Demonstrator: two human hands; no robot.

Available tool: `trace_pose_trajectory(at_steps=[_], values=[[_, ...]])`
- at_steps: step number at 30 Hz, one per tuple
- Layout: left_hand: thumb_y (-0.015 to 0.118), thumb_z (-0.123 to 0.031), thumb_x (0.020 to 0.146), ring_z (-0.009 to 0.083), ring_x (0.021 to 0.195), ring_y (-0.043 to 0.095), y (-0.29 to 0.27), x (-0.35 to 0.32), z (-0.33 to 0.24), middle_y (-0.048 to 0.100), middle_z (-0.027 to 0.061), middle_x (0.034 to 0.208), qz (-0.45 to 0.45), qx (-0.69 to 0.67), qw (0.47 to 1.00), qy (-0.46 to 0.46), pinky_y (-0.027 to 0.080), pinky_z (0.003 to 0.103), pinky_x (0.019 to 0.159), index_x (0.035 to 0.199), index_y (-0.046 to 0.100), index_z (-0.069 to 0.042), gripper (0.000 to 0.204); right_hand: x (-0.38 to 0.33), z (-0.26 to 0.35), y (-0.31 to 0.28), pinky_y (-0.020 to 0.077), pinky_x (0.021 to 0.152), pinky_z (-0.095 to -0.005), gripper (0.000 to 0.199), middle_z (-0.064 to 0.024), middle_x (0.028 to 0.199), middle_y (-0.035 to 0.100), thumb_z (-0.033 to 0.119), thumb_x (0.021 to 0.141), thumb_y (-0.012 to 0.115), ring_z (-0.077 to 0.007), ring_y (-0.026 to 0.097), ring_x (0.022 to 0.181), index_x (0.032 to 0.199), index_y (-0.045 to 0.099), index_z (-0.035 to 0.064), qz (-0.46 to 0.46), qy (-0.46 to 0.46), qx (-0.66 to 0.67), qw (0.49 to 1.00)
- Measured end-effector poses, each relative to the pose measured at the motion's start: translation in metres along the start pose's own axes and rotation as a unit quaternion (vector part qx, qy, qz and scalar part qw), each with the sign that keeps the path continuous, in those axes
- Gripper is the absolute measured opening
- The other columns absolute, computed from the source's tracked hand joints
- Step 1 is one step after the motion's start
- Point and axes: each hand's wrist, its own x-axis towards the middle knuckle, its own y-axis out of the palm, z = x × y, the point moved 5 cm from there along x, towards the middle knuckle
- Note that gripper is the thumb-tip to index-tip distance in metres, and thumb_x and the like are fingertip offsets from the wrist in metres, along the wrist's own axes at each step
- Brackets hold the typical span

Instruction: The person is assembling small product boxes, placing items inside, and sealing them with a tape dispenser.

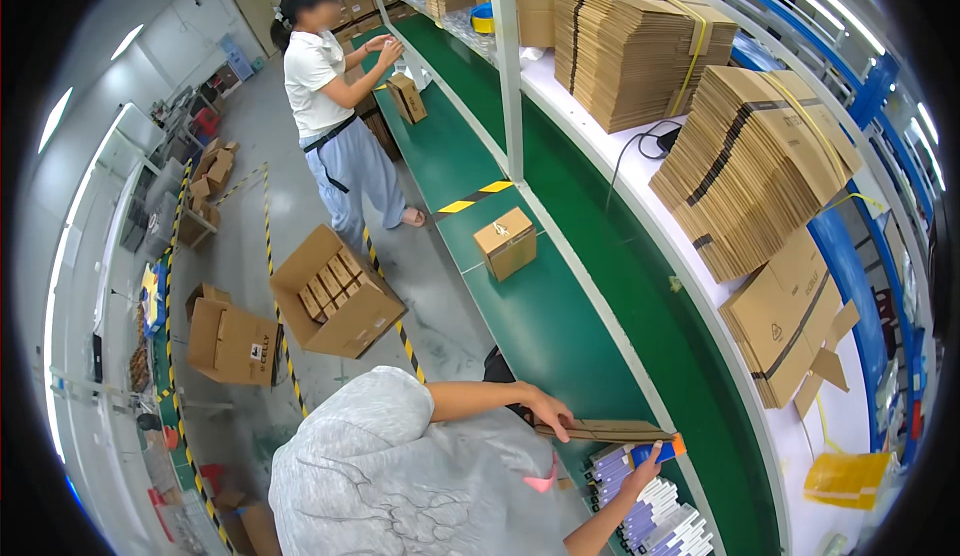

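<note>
Head view: green worktop [545, 328], held cardboard [608, 429], grey floor [437, 301].

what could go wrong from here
The cardboard between the left hand and right hand could knock the small boxes close beside it. The orange-and-blue box at the right hand's fingertips might slip. Someone might trip over the open carton on the floor.
</note>
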Motion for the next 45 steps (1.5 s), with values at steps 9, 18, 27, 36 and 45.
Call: trace_pose_trajectory(at_steps=[9,18,27,36,45], values=[[0.070,-0.049,0.086,0.0275,0.117,0.060,-0.009,0.001,0.007,0.062,0.0177,0.127,-0.070,0.053,0.995,0.047,0.048,0.038,0.099,0.131,0.057,-0.001,0.067,0.008,0.025,-0.012,0.0497,0.085,-0.0353,0.050,-0.0115,0.110,0.063,0.020,0.086,0.066,-0.0210,0.062,0.093,0.127,0.054,-0.0052,0.012,-0.046,-0.080,0.996],[0.053,-0.044,0.095,0.0383,0.086,0.069,-0.044,-0.034,-0.035,0.072,0.0190,0.096,-0.345,0.163,0.911,0.158,0.055,0.044,0.082,0.112,0.065,-0.003,0.046,0.003,0.038,-0.008,0.0510,0.075,-0.0302,0.042,-0.0056,0.099,0.062,0.006,0.077,0.065,-0.0152,0.061,0.085,0.118,0.056,-0.0010,0.041,-0.043,-0.109,0.992],[0.051,-0.021,0.094,0.0407,0.067,0.067,-0.072,-0.025,-0.029,0.066,0.0235,0.071,-0.548,0.290,0.785,0.011,0.055,0.049,0.062,0.089,0.064,0.003,0.028,-0.082,0.045,0.075,0.0505,0.077,-0.0352,0.048,-0.0099,0.096,0.063,0.014,0.075,0.070,-0.0207,0.061,0.083,0.117,0.053,-0.0020,0.162,-0.060,-0.345,0.923],[0.051,-0.016,0.091,0.0360,0.078,0.072,-0.032,0.023,-0.019,0.068,0.0275,0.109,-0.440,0.474,0.736,-0.201,0.059,0.042,0.063,0.142,0.041,0.009,0.058,-0.143,-0.053,0.053,0.0467,0.092,-0.0374,0.058,-0.0127,0.121,0.059,0.032,0.093,0.068,-0.0227,0.058,0.106,0.133,0.047,-0.0048,0.130,0.048,0.046,0.989],[0.047,-0.077,0.084,0.0528,0.141,0.027,-0.015,-0.014,-0.021,0.003,0.0417,0.154,-0.246,0.466,0.834,-0.164,0.029,0.058,0.112,0.153,0.021,0.004,0.110,-0.118,-0.077,0.066,0.0504,0.087,-0.0379,0.067,-0.0133,0.122,0.058,0.037,0.089,0.073,-0.0237,0.059,0.105,0.135,0.046,-0.0033,0.047,0.076,-0.075,0.993]])
